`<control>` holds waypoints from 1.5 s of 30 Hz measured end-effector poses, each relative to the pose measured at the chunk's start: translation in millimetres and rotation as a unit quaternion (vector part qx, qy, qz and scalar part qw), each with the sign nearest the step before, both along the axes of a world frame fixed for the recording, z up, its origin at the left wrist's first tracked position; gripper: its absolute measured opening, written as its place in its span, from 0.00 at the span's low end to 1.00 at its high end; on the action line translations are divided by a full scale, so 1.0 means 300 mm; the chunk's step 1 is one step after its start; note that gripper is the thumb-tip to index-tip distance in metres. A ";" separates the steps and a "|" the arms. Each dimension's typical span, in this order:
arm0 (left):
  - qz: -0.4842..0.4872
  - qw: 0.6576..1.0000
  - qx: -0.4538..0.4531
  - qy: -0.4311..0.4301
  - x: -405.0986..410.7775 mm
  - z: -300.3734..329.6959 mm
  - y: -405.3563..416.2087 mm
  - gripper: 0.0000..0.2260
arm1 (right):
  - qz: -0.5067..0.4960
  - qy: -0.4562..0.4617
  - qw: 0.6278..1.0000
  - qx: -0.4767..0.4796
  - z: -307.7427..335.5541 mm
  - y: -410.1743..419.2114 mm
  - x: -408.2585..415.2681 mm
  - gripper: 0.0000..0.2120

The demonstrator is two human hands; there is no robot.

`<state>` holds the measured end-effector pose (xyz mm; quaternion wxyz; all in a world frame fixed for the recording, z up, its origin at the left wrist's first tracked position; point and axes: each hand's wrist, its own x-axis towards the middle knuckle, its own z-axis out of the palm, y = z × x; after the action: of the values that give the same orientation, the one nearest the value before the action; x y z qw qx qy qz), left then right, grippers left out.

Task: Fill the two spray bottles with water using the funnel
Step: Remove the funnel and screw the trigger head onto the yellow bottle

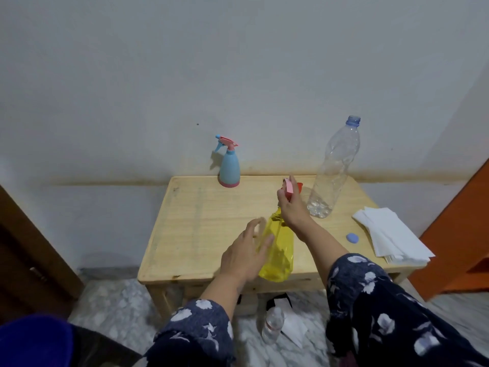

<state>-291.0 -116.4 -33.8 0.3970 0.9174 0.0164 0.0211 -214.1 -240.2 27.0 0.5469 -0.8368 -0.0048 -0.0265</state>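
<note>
**Yellow bottle in hand, little water left in the big one**

Yellow and see-through, one spray bottle [277, 250] stands near the front edge of the wooden table [201, 215]. The right hand [292, 205] grips the pink spray head [288, 187] at its top, fingers curled round it. Whether the head is being screwed on or off cannot be told from this view. The left hand [246, 254] is spread, fingers straight and relaxed, just beside the bottle's left flank, perhaps brushing it; contact is not clear.

The blue spray bottle [229, 168] stands at the back edge of the table with its pink head fitted, well apart from both hands. A tall clear water bottle [334, 168], cap off, stands just right of the right hand and holds only a little water at its base. Its blue cap [352, 238] lies near a stack of white tissues [391, 234]. A bit of red shows behind the right hand; it may be the funnel, but it is mostly hidden.

Judging from the nearly drained water bottle and the capped blue bottle, the filling looks largely done, with closing the yellow bottle likely the last step. Water levels in either spray bottle cannot be read.
</note>
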 end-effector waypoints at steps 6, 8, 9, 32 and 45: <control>0.038 0.993 0.037 0.106 -0.019 -0.052 0.039 0.19 | 0.020 0.031 0.998 -0.045 -0.144 -0.210 -0.108 0.16; 0.045 0.989 0.050 0.129 -0.036 -0.061 0.034 0.18 | 0.027 0.046 0.996 -0.065 -0.205 -0.281 -0.149 0.14; 0.048 0.988 0.065 0.134 -0.046 -0.064 0.028 0.18 | 0.021 0.050 0.996 -0.068 -0.232 -0.314 -0.165 0.14; 0.087 0.977 0.130 0.144 -0.129 -0.043 -0.031 0.14 | 0.164 0.052 0.980 -0.102 -0.289 -0.317 -0.266 0.14; 0.106 0.976 0.132 0.140 -0.122 -0.001 -0.015 0.16 | 0.168 0.016 0.978 -0.123 -0.205 -0.187 -0.228 0.14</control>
<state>-327.7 -120.8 -34.1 0.2619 0.9485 0.1663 -0.0634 -282.5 -296.4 -34.4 0.4365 -0.8851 -0.1403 0.0800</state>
